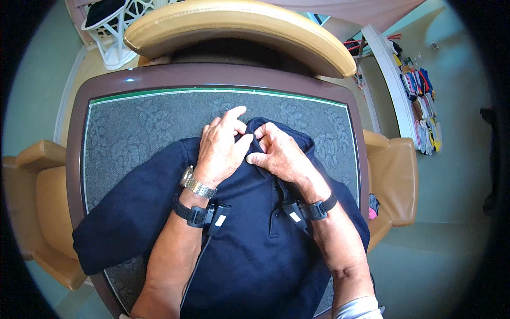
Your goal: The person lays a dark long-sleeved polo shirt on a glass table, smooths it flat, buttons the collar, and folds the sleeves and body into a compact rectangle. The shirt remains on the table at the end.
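A navy long-sleeved polo shirt [235, 255] lies spread front side up on the table, its collar [295, 133] towards the far edge and a buttoned placket running down its chest. My left hand [225, 147] pinches the left part of the collar between thumb and fingers, with the index finger raised. Close beside it, my right hand [277, 151] grips the collar's front edge near the neck opening. One sleeve [131, 199] stretches out to the left and hangs over the table's edge; the other lies partly under my right forearm.
The table [215, 73] has a dark rim and a patterned cover. A tan padded chair [247, 16] stands at its far side, with armchairs at the left [51, 199] and right [392, 175]. Folded clothes [420, 103] lie on the right, beside a white shelf edge. A cord runs along my left forearm.
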A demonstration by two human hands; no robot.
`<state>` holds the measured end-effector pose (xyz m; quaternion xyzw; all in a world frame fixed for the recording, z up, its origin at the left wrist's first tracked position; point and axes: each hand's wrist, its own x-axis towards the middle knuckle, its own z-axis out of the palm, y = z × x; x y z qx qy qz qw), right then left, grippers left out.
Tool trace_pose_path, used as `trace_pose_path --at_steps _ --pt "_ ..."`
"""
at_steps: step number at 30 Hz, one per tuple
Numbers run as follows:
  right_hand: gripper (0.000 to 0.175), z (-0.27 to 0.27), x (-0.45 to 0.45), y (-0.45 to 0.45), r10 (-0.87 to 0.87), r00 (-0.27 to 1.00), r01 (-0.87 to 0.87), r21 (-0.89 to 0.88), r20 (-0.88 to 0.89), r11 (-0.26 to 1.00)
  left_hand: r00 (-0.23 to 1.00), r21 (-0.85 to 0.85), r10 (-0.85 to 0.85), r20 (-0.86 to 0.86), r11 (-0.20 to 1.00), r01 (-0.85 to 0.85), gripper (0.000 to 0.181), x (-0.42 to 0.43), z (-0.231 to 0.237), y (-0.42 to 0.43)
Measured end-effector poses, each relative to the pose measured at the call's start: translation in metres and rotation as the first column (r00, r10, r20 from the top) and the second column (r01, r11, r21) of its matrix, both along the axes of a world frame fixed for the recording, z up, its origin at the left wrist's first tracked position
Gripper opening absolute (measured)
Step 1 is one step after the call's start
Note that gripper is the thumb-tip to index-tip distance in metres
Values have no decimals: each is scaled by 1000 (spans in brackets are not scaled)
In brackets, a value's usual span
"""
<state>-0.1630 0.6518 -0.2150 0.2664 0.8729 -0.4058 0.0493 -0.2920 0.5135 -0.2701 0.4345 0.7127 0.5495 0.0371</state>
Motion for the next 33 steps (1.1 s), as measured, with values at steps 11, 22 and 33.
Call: trace_pose_path --at_steps 11,22,33 --pt "86 -2 7 0 -5 993 -15 -166 -120 986 996 -77 -59 72 995 64 39 -2 0 -2" --pt "95 -3 3 6 -58 984 15 -248 -167 969 978 -143 63 -201 985 -93 40 6 9 -2" --pt "74 2 -11 3 -220 956 184 -189 -193 965 971 -149 99 -219 980 -133 47 6 3 1"
